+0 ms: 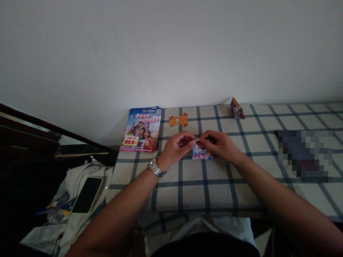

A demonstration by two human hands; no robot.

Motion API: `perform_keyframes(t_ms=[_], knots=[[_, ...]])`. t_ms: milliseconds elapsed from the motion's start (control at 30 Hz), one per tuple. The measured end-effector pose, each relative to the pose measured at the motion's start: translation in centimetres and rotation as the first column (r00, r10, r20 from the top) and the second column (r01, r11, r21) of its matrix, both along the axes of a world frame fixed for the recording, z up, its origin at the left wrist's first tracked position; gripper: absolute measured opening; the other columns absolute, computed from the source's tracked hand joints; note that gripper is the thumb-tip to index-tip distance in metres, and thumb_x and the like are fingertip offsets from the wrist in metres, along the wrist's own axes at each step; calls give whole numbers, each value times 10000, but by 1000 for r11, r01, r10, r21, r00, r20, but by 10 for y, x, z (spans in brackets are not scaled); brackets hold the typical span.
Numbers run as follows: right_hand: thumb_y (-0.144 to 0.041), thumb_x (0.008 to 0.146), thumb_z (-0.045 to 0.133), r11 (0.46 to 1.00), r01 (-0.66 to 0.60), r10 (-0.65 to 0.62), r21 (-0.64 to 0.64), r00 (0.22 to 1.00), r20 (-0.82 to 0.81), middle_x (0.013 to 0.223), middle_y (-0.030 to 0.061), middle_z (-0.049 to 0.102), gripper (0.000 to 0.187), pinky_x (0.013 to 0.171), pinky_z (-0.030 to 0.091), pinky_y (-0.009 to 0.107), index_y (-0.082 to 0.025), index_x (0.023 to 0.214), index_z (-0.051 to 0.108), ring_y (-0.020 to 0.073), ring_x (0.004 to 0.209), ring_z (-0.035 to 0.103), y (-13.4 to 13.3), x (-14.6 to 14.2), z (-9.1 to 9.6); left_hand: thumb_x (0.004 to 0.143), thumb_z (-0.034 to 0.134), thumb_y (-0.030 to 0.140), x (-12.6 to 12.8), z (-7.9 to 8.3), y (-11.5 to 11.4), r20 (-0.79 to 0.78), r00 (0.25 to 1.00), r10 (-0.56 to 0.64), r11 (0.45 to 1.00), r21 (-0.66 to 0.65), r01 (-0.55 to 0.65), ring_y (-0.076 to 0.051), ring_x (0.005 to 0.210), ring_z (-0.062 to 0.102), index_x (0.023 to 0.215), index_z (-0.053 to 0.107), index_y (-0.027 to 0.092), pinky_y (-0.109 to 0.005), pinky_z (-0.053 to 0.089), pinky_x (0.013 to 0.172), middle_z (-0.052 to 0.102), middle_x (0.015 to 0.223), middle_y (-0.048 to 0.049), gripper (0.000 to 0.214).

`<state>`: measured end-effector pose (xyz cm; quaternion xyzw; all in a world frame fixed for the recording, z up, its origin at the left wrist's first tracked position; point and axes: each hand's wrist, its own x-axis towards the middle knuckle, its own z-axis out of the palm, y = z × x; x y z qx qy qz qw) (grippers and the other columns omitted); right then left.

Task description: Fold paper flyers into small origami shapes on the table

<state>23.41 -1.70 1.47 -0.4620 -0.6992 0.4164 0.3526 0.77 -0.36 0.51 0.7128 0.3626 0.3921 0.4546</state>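
Observation:
A small folded piece of colourful printed paper [201, 152] rests on the checked tablecloth [187, 178] in front of me. My left hand [175, 148], with a metal watch on its wrist, pinches the paper's top left edge. My right hand [221, 144] pinches its top right edge. Both hands have their fingers curled together on the paper, knuckles nearly touching.
A stack of colourful flyers [141, 129] lies at the table's far left. An orange bear cutout [178, 120] sits beyond my hands. A folded paper shape [236, 108] stands by the wall. A phone [87, 195] lies on clutter left of the table.

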Motion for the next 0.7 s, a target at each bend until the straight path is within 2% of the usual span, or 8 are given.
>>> perform_keyframes(t_ms=[200,400,533,700], knots=[[-440,954,672,1000,1,-2,19,999,47,790,11,720,252,574,431,269,-196,926,731,135,644,581,0,0,0,970,691,359,0,-3,0,-53,998,20,999,41,-18,-141,798,704,983,715,218,-259,557,730,751,890,-19,143],[-480,942,701,998,57,-60,-37,995,-85,1000,66,788,357,677,544,305,-209,1172,741,180,788,696,3,0,0,968,691,344,-1,1,1,7,993,116,992,55,-116,-133,775,677,940,713,204,-246,536,704,730,874,-21,145],[-479,938,707,995,90,-96,-40,982,-161,975,59,791,290,761,567,323,-211,1033,764,200,856,715,6,1,-1,961,702,353,-2,1,3,18,986,166,983,81,-166,-130,769,664,936,708,204,-244,530,695,725,872,-17,151],[-480,934,720,993,101,-111,-60,974,-199,924,53,777,289,736,544,311,-199,989,762,184,815,690,7,2,-3,970,698,353,-2,0,3,29,987,161,982,98,-163,-121,789,676,946,703,207,-237,538,720,732,892,-14,148]])
